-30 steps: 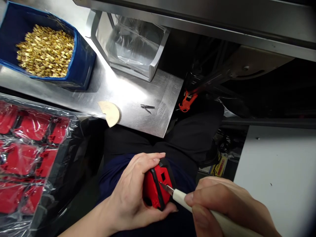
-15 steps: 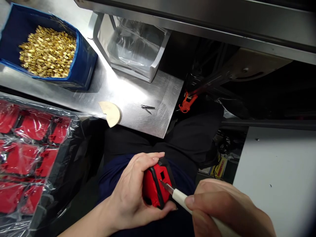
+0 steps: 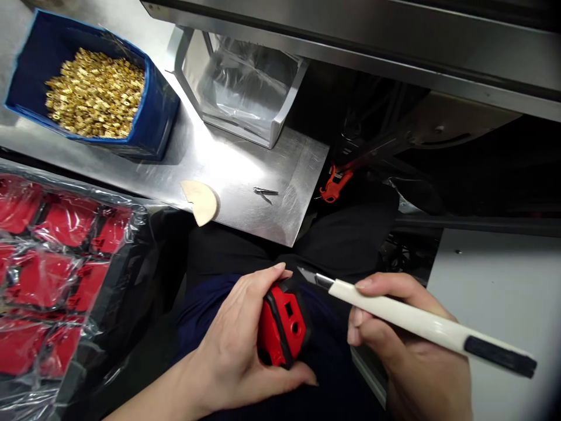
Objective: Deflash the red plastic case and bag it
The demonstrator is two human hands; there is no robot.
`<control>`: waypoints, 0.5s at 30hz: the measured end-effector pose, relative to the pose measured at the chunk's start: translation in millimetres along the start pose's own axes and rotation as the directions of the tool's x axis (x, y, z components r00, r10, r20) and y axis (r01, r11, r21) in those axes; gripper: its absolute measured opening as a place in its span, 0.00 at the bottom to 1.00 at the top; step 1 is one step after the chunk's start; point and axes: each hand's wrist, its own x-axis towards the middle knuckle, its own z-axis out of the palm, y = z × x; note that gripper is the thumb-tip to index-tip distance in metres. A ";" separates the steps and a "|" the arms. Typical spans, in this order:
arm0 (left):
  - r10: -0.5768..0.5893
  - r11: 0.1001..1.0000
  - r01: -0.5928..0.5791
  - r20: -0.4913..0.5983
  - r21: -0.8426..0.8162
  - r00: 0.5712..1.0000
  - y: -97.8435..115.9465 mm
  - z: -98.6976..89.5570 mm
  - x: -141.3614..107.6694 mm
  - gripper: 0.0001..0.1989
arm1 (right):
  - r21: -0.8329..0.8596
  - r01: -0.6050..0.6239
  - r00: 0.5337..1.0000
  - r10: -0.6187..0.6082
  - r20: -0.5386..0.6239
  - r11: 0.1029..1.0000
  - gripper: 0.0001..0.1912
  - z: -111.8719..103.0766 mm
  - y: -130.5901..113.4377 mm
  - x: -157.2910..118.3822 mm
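Wrapped around a red-and-black plastic housing, my left hand holds it above my lap. A small square hole and a round hole show on its red face. In my right hand is a white utility knife with a black end, gripped between thumb and fingers. Its bare blade points left and lies apart from the housing, just to its upper right.
A blue bin of small brass parts and a grey bin lined with plastic stand on the metal table. Nail clippers and a pale half-round piece lie there. Left, a black crate holds wrapped red parts.
The knife's blade has come away from the red face, and my right hand has turned it flatter, moving up and to the right. My left hand keeps its hold on the housing.
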 end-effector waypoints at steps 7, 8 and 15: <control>0.017 1.000 -0.016 0.034 -0.023 0.999 1.8 -3.0 -3.3 0.52 | 0.128 0.100 0.995 -0.099 -0.008 0.987 0.15 12.5 19.0 -9.8; 0.036 0.999 -0.035 0.032 -0.033 0.999 1.8 -2.8 -2.5 0.52 | 0.132 0.119 0.993 -0.119 -0.009 0.984 0.15 15.3 19.5 -10.7; 0.120 0.993 -0.120 0.004 -0.005 0.993 2.0 -0.7 1.2 0.50 | -0.047 0.356 0.933 -0.357 -0.031 0.933 0.10 20.8 15.4 -18.1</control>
